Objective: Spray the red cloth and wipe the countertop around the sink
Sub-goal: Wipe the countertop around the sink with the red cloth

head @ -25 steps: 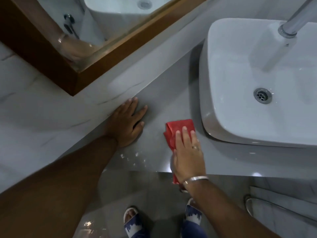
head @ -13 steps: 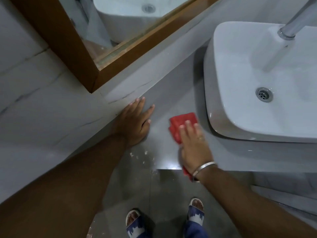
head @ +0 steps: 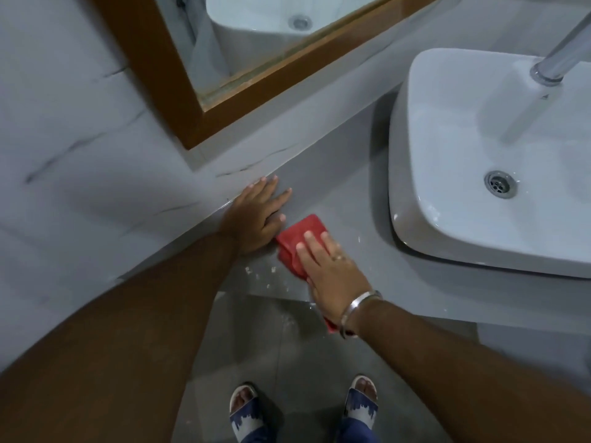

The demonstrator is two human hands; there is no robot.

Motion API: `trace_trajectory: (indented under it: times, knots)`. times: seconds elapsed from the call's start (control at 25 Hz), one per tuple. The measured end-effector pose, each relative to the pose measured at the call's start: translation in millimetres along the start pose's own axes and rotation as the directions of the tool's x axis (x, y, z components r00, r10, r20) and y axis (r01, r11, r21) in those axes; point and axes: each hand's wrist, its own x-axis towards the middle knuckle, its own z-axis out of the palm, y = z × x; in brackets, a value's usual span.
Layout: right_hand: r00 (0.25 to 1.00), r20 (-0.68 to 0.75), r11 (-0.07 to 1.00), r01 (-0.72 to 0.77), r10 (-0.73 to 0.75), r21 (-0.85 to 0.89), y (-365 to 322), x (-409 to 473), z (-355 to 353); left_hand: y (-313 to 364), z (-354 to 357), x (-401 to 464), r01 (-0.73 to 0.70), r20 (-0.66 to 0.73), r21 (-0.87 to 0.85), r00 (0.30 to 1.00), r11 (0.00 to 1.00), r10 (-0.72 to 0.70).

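The red cloth [head: 297,236] lies folded on the grey countertop [head: 339,193], left of the white vessel sink [head: 499,219]. My right hand [head: 332,270] presses flat on the cloth, fingers spread over it, and a corner of cloth hangs under my wrist past the counter's front edge. Beside it, my left hand [head: 256,215] rests flat on the counter against the wall, fingers apart, its thumb almost touching the cloth. White specks [head: 259,273] dot the counter near the front edge. No spray bottle is in view.
A wood-framed mirror [head: 256,52] hangs on the marble wall above the counter. A chrome tap [head: 556,62] stands over the sink basin at upper right. Below the counter's edge are the grey floor tiles and my two sandalled feet [head: 303,407].
My right hand has slid the red cloth leftward, away from the sink and up to my left hand. The left hand has stayed planted by the wall.
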Motion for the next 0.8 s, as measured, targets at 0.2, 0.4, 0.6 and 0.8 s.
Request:
trace_trajectory:
  times: [0.2, 0.4, 0.6, 0.8]
  knots:
    - [0.990, -0.054, 0.989, -0.125, 0.130, 0.072, 47, -35, -2, -19, -46, -85, -0.016, 0.014, 0.229, 1.000, 0.973, 0.013]
    - [0.879, -0.042, 0.867, -0.459, 0.475, 0.194, -17, 1, 1, -34, -99, -158, -0.159, -0.036, 0.659, 0.970, 0.736, 0.242]
    - [0.983, -0.056, 0.983, -0.172, 0.176, 0.065, -36, 23, 6, -46, -142, -142, -0.039, -0.105, 0.879, 0.957, 0.475, 0.272]
    - [0.916, -0.121, 0.922, -0.373, 0.383, 0.102, -94, 58, 4, -75, -134, -136, -0.048, -0.025, 0.974, 0.949, 0.223, 0.313]
